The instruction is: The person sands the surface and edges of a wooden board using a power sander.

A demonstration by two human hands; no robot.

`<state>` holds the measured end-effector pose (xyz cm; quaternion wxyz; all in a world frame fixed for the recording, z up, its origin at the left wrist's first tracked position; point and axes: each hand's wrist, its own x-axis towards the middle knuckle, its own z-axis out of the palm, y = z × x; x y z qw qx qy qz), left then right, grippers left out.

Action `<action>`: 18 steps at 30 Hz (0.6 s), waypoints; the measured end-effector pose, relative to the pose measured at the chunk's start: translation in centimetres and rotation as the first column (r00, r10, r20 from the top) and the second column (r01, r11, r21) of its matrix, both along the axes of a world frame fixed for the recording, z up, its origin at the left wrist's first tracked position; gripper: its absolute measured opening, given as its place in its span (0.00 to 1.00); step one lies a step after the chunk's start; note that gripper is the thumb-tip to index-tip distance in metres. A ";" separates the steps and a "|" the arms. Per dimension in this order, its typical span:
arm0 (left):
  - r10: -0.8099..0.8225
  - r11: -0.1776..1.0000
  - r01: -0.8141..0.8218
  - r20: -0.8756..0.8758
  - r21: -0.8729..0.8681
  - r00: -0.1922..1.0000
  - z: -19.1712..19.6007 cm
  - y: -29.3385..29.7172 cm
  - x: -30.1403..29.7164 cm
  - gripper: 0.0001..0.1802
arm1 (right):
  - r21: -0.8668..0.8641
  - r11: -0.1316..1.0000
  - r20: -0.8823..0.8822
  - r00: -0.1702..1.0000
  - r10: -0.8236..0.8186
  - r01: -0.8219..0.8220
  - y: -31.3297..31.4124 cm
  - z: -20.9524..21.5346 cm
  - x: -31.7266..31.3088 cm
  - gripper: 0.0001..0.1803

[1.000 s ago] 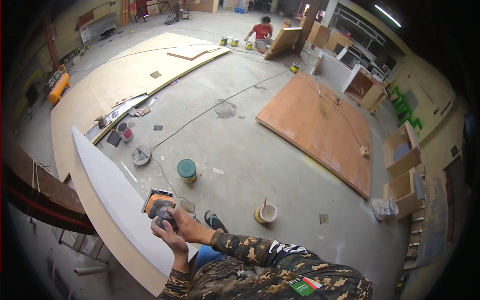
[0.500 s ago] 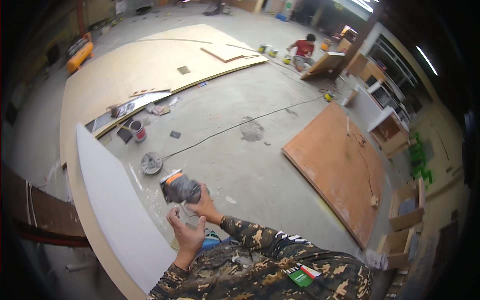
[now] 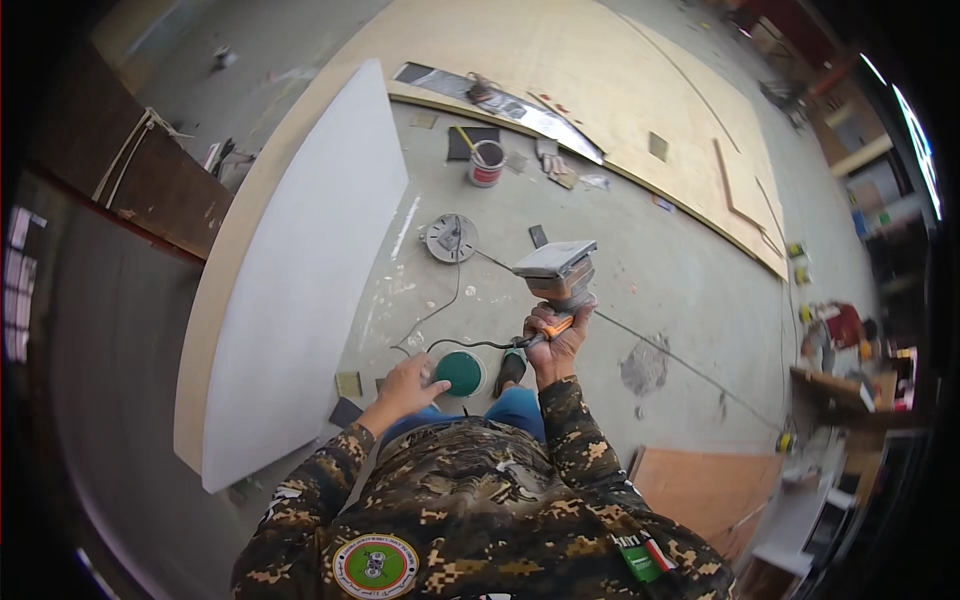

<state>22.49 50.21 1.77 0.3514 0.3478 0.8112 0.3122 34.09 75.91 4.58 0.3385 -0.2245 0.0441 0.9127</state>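
The grey floor [image 3: 700, 330] is the biggest thing, with a big flat sheet of pale wood [image 3: 600, 70] on it, up and to the right of the long white board [image 3: 290, 290]. A brown board [image 3: 690, 480] lies far to the right of the white board, down low. A person in a red shirt [image 3: 845, 325] is far off to the right of the white board too. Nearer, just right of the white board's upper half, is a round grey cord reel [image 3: 440, 245]. A red and white pot [image 3: 485, 178] stands right of the board's top end, and a tub with a green lid [image 3: 458, 373] is right of its lower half. The grey and orange sander [image 3: 560, 275] is held up, right of the white board and well apart from it, flat plate on top. The right hand [image 3: 557, 350] is wrapped tight around its handle. The left hand [image 3: 408, 385], between the white board and the green lid, has half-bent fingers by the black cord [image 3: 480, 344]; I can't tell if they pinch it.
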 end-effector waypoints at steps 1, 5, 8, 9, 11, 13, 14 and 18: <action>0.182 0.972 -0.154 -0.156 0.176 0.971 -1.4 1.5 1.1 0.22 | -0.010 1.000 -0.016 1.000 0.019 -0.019 1.1 0.0 -0.3 0.34; 0.358 0.781 -0.181 -0.190 0.598 0.914 0.9 11.0 3.2 0.29 | -0.006 0.983 -0.109 0.978 0.180 -0.182 5.9 2.2 -2.8 0.37; 0.148 0.859 -0.038 -0.177 0.510 0.973 0.2 15.3 2.5 0.25 | -0.099 0.962 -0.171 0.957 0.235 -0.254 8.3 4.4 -5.5 0.37; 0.165 0.860 -0.053 -0.178 0.508 0.970 -0.5 15.8 1.8 0.25 | -0.090 0.956 -0.210 0.944 0.256 -0.280 9.2 4.8 -6.4 0.36; 0.218 0.972 -0.208 -0.092 0.111 0.972 -1.9 15.3 -0.1 0.16 | -0.043 0.938 -0.243 0.915 0.323 -0.343 10.9 4.3 -7.8 0.36; 0.419 0.893 -0.395 -0.078 0.214 0.905 -2.6 13.5 -1.5 0.06 | 0.021 0.930 -0.188 0.913 0.363 -0.366 12.8 4.8 -9.1 0.36; 0.522 0.828 -0.469 -0.118 0.306 0.845 -3.5 12.3 -2.2 0.08 | 0.075 0.913 -0.183 0.895 0.407 -0.400 13.9 5.1 -9.8 0.35; 0.719 0.695 -0.643 -0.311 0.323 0.622 -6.7 7.8 -4.1 0.12 | 0.182 0.855 -0.095 0.857 0.506 -0.485 18.4 5.8 -14.3 0.32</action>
